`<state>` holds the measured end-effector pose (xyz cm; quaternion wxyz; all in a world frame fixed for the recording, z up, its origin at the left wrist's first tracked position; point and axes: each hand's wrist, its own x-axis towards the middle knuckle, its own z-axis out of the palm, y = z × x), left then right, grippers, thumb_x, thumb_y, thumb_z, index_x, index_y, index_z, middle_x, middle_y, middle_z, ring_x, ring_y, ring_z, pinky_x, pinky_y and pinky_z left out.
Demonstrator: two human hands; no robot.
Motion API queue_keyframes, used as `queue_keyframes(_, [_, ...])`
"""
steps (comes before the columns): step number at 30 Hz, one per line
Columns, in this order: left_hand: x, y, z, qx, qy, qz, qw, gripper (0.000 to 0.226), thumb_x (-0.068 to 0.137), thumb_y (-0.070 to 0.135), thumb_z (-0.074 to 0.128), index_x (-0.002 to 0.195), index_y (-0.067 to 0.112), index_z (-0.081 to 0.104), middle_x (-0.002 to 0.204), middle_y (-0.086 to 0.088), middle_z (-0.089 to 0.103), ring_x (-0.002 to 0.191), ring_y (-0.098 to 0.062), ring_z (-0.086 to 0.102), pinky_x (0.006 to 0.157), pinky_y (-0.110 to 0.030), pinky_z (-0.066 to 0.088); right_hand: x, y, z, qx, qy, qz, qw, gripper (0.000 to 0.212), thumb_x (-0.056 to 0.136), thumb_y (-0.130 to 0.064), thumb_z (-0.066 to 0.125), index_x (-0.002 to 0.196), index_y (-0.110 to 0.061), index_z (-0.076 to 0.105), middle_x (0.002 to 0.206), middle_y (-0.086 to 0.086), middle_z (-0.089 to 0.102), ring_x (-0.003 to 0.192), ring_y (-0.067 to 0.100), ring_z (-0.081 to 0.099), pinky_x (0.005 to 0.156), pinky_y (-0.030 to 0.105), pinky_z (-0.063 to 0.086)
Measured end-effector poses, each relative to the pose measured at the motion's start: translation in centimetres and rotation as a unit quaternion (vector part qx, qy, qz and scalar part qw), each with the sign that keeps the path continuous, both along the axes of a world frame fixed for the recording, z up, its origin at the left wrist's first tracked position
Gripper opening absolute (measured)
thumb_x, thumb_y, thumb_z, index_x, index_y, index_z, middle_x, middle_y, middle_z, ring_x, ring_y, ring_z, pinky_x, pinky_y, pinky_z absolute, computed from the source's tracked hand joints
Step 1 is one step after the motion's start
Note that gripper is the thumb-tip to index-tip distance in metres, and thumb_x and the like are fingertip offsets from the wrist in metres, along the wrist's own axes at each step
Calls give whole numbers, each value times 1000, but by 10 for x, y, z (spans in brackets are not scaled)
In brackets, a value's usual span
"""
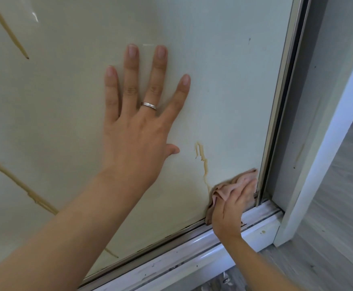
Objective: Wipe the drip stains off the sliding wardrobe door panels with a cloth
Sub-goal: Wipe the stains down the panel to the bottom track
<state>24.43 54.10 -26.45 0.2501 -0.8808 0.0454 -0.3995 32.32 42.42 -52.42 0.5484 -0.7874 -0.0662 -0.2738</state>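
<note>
Two bare hands work a pale sliding door panel: the left hand lies flat against it, fingers straight and spread, while the right hand grips a crumpled pink cloth at the panel's lower corner, touching a tan drip stain.

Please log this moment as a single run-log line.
left hand flat on door panel | right hand presses cloth at bottom right corner | drip stain above cloth unwiped
</note>
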Motion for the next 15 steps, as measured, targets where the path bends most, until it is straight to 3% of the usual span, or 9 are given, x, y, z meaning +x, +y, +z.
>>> queue_keyframes(1, [0,0,0,-1,2,-2,1000,121,49,50,83,149,23,19,154,-20,8,136,-49,3,109,-53,-9,-5,1,-2,36,30,11,999,65,98,-51,18,146,-28,-20,152,13,-20,145,36,-14,117,60,-2])
queue_keyframes(3, [1,1,0,-4,0,-3,1000,121,49,49,83,149,23,20,154,-20,8,136,-49,4,108,-53,-9,-12,3,7,73,61,44,995,65,90,-53,18,138,-32,-22,150,2,-27,145,24,-21,119,52,-7])
queue_keyframes(6, [0,2,-1,-7,-4,-3,1000,121,49,50,83,149,24,19,155,-20,7,136,-50,4,109,-54,-8,-2,1,30,70,2,30,997,68,91,-51,20,140,-24,-19,151,0,-26,144,20,-23,117,35,-17])
queue_keyframes(8, [0,0,0,-7,1,-6,1000,120,50,49,82,149,23,20,154,-21,8,136,-51,5,108,-55,-6,12,1,38,67,-15,-10,998,68,96,-54,19,143,-18,-14,152,5,-23,144,25,-21,117,40,-15])
queue_keyframes(11, [0,0,1,-10,3,-9,1000,121,49,48,83,149,23,20,154,-22,10,136,-52,8,108,-56,-5,1,14,36,99,20,-15,995,68,96,-61,15,144,-22,-13,154,6,-21,145,30,-19,118,45,-11])
queue_keyframes(15, [-1,-1,0,-10,0,-1,1000,121,50,49,83,149,24,20,154,-21,9,136,-52,7,108,-56,-5,-29,33,3,56,-5,58,997,79,98,-28,40,151,-27,-18,152,-13,-36,145,23,-25,116,63,-3])
